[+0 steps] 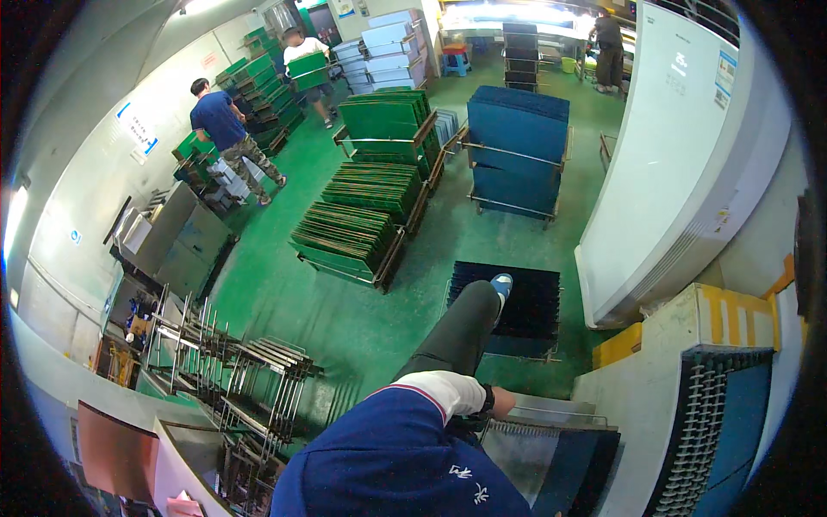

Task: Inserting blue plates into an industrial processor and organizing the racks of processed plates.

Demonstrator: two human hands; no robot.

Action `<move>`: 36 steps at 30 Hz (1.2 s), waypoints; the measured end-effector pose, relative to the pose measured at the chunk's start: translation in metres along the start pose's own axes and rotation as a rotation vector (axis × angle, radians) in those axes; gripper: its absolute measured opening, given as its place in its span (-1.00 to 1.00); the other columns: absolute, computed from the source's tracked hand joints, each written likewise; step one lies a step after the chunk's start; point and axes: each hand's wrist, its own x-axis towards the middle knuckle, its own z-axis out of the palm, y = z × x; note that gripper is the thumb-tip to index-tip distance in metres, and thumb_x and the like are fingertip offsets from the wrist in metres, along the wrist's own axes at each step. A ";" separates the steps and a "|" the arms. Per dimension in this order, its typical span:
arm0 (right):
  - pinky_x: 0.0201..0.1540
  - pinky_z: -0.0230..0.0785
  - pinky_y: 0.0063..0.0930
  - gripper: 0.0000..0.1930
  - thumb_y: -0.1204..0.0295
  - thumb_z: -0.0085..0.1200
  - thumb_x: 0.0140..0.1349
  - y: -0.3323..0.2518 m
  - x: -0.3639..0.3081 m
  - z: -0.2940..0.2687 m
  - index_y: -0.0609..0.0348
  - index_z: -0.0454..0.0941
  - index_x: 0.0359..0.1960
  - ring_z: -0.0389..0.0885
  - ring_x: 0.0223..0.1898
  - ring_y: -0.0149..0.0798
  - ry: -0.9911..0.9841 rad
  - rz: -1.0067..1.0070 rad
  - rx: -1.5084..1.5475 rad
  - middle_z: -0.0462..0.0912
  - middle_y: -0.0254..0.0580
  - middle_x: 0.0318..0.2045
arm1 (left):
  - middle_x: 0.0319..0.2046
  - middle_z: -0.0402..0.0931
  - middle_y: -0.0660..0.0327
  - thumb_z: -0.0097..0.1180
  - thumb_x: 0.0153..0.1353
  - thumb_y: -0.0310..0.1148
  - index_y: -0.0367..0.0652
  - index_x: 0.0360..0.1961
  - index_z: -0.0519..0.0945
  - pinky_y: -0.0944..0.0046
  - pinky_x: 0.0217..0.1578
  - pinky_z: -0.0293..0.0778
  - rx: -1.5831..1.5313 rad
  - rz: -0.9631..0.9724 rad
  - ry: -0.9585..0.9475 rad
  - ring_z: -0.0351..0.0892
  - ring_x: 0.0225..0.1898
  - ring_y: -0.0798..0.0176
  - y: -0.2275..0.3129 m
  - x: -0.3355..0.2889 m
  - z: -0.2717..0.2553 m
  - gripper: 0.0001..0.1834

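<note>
My hand (500,402) is right of centre in the lower part of the frame, by the top edge of a rack of grey and dark-blue panels (568,465) at lower right — I cannot tell whether my fingers grip it. My blue shoe (502,286) shows against a dark stack (534,314) — green boards (345,233) stand racked near the centre.

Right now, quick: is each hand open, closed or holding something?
Left hand: near the racked panels; open or closed cannot be told.
Right hand: not in view.
</note>
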 end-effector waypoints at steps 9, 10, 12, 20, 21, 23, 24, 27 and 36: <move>-0.32 0.43 -0.24 -0.65 0.06 0.08 0.11 0.035 0.000 0.062 0.10 0.55 -0.54 0.59 -0.39 -0.02 0.349 -0.324 -0.076 0.60 -0.02 -0.45 | -0.48 0.56 -0.01 0.25 -0.23 -0.22 -0.24 -0.52 0.62 -0.05 -0.46 0.47 0.019 0.055 0.068 0.57 -0.43 -0.10 -0.014 0.020 0.025 -0.70; -0.32 0.43 -0.24 -0.65 0.06 0.08 0.11 0.034 0.002 0.062 0.10 0.55 -0.54 0.59 -0.39 -0.02 0.349 -0.330 -0.074 0.60 -0.02 -0.45 | -0.48 0.56 -0.01 0.24 -0.23 -0.24 -0.24 -0.51 0.62 -0.04 -0.46 0.48 0.005 0.051 0.083 0.57 -0.42 -0.10 -0.013 0.019 0.026 -0.71; -0.33 0.44 -0.24 -0.65 0.06 0.09 0.10 0.032 0.002 0.063 0.09 0.55 -0.54 0.59 -0.39 -0.02 0.355 -0.313 -0.080 0.61 -0.02 -0.44 | -0.46 0.57 -0.01 0.19 -0.20 -0.30 -0.25 -0.49 0.62 -0.01 -0.42 0.48 -0.003 0.042 0.087 0.57 -0.39 -0.07 -0.012 0.017 0.022 -0.76; -0.35 0.45 -0.23 -0.65 0.02 0.12 0.06 0.030 0.003 0.054 0.06 0.56 -0.54 0.61 -0.38 -0.02 0.373 -0.285 -0.115 0.62 -0.02 -0.41 | -0.47 0.57 0.00 0.22 -0.21 -0.30 -0.24 -0.49 0.63 -0.01 -0.44 0.48 -0.026 0.038 0.073 0.58 -0.40 -0.06 -0.010 0.009 0.021 -0.75; -0.35 0.46 -0.23 -0.65 0.02 0.13 0.06 0.030 0.001 0.050 0.06 0.56 -0.54 0.61 -0.38 -0.02 0.377 -0.272 -0.124 0.62 -0.02 -0.41 | -0.49 0.57 0.00 0.24 -0.22 -0.28 -0.24 -0.49 0.63 -0.02 -0.46 0.48 -0.027 0.051 0.079 0.58 -0.42 -0.07 -0.010 0.012 0.022 -0.73; -0.35 0.46 -0.22 -0.64 0.01 0.14 0.05 0.029 0.000 0.045 0.05 0.57 -0.54 0.61 -0.37 -0.02 0.385 -0.259 -0.136 0.63 -0.01 -0.40 | -0.49 0.58 0.00 0.25 -0.24 -0.28 -0.23 -0.49 0.63 -0.01 -0.46 0.48 -0.040 0.046 0.090 0.58 -0.41 -0.07 -0.010 0.012 0.023 -0.73; -0.35 0.46 -0.22 -0.64 0.00 0.14 0.04 0.028 0.000 0.043 0.04 0.57 -0.54 0.61 -0.37 -0.02 0.390 -0.253 -0.141 0.63 -0.01 -0.39 | -0.49 0.58 0.00 0.26 -0.24 -0.28 -0.23 -0.48 0.63 -0.01 -0.46 0.49 -0.045 0.039 0.095 0.58 -0.41 -0.06 -0.010 0.012 0.023 -0.73; -0.36 0.47 -0.22 -0.64 -0.01 0.15 0.03 0.022 -0.006 0.040 0.03 0.57 -0.53 0.62 -0.37 -0.02 0.395 -0.226 -0.159 0.63 -0.01 -0.38 | -0.49 0.58 0.01 0.28 -0.25 -0.27 -0.22 -0.47 0.64 -0.01 -0.46 0.49 -0.050 0.005 0.078 0.59 -0.40 -0.06 -0.005 0.010 0.018 -0.71; -0.36 0.45 -0.23 -0.66 -0.02 0.15 0.04 0.031 -0.009 0.069 -0.02 0.57 -0.46 0.62 -0.38 -0.09 0.332 -0.181 -0.160 0.64 -0.11 -0.39 | -0.52 0.58 0.09 0.25 -0.24 -0.35 -0.20 -0.51 0.65 -0.01 -0.53 0.46 -0.006 0.000 0.050 0.59 -0.44 0.01 0.004 -0.006 -0.002 -0.79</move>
